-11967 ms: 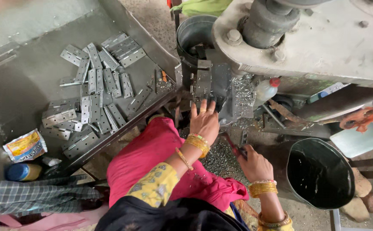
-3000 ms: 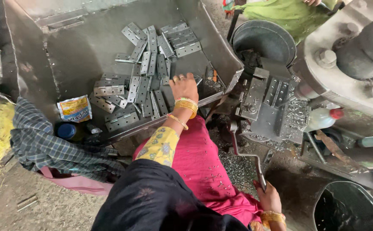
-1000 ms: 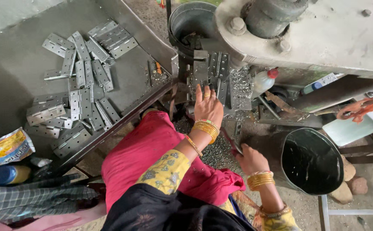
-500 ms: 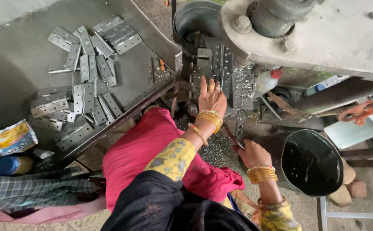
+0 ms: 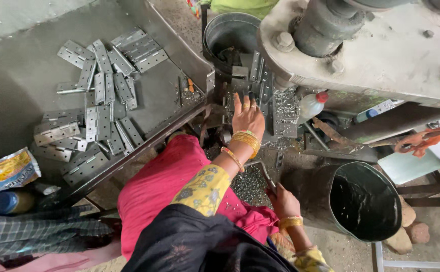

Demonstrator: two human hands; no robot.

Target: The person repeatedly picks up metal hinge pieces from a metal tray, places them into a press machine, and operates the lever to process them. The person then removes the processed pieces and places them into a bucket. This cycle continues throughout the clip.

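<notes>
My left hand [image 5: 247,117] lies flat, fingers stretched forward, on the die area of a grey press machine [image 5: 381,55]. Whether a plate is under the fingers is hidden. My right hand [image 5: 283,201] is down by my lap, closed around a thin metal lever [image 5: 264,172]. A slanted steel tray [image 5: 23,85] to the left holds several flat grey hinge plates [image 5: 99,100] with punched holes. Small metal chips [image 5: 250,185] are heaped between my knees, below the die.
A black bucket [image 5: 363,201] stands at the right, with stones [image 5: 406,226] beside it. Behind the die sits a metal bucket [image 5: 232,32]. A white bottle with a red cap [image 5: 310,106] lies by the press. Left: snack packet [image 5: 11,168], blue-lidded jar [image 5: 6,201], checked cloth [image 5: 33,234].
Three seconds ago my left hand was in the tray among the plates; it has come across to the die and stays there. My right hand remains on the lever.
</notes>
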